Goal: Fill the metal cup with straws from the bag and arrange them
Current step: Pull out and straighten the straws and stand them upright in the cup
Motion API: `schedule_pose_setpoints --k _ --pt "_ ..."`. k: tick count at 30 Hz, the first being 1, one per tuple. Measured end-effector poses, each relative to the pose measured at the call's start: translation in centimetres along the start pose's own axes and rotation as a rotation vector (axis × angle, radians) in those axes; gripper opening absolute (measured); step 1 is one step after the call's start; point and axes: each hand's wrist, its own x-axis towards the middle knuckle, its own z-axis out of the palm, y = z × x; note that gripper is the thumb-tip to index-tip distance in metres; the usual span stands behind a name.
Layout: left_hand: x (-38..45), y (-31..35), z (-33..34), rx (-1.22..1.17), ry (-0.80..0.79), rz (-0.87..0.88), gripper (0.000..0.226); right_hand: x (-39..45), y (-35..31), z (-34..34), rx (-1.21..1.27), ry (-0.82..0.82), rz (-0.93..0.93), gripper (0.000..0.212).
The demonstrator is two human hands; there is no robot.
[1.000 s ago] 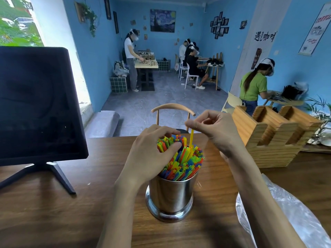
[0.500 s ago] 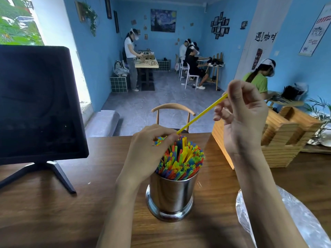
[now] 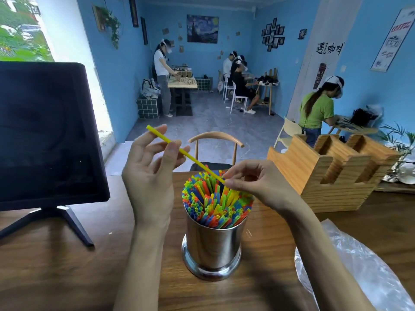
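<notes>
In the head view, a shiny round metal cup [image 3: 212, 245] stands on the brown wooden table [image 3: 45, 272], right in the middle, and it is packed full of thin plastic straws in blue, green, yellow, orange and red [image 3: 215, 203]. One long thin yellow plastic straw [image 3: 186, 154] is out of the cup and lies slanted in the air above it, running from ten o'clock down to four o'clock. The left hand [image 3: 150, 173] is at nine o'clock from the cup, palm up, and its thumb and fingers pinch the upper part of the yellow straw. The right hand [image 3: 253, 182] is at two o'clock from the cup, and its curled fingertips pinch the lower end of the straw just over the bunch. The straw looks very light and bendy, and it would squash flat if squeezed hard, so a soft pinch near the end seems best for poking it into a gap. The straws look smooth and could slip. The cup looks heavier and steady. A clear crinkly plastic bag [image 3: 359, 270] lies at four o'clock from the cup. A black flat screen on a stand [image 3: 45, 135] is at nine o'clock, and a pale wooden box with slots [image 3: 332, 176] is at two o'clock.
</notes>
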Motion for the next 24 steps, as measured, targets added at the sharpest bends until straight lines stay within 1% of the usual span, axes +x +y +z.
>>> schedule_pose_setpoints --k 3,4,8,11,15,17,20,24 --pt "-0.8 0.2 0.8 -0.006 -0.072 0.072 0.035 -0.2 0.4 -0.4 -0.109 0.03 -0.054 0.022" --pt "-1.0 0.3 1.0 0.01 -0.087 0.107 0.038 -0.3 0.5 -0.6 -0.131 0.018 -0.066 0.023" --pt "-1.1 -0.1 1.1 0.095 -0.141 0.19 0.046 -0.9 0.9 -1.4 -0.164 -0.122 -0.085 0.036" --pt "-1.1 -1.3 1.0 0.228 -0.22 0.205 0.049 -1.0 0.9 -1.6 -0.192 -0.156 -0.084 0.035" --pt "-1.1 -2.7 0.7 0.467 -0.332 0.156 0.045 -1.0 0.6 -1.4 -0.175 -0.116 -0.104 0.026" --pt "-0.9 -3.0 0.5 0.564 -0.416 0.109 0.041 -0.9 0.6 -1.4 -0.164 -0.109 -0.111 0.024" --pt "-0.5 -3.5 0.0 0.73 -0.552 0.07 0.024 -0.9 0.8 -1.3 -0.151 -0.098 -0.116 0.022" --pt "-0.4 -3.8 -0.6 0.809 -0.643 0.008 0.011 -1.0 1.0 -1.2 -0.153 -0.07 -0.134 0.022"
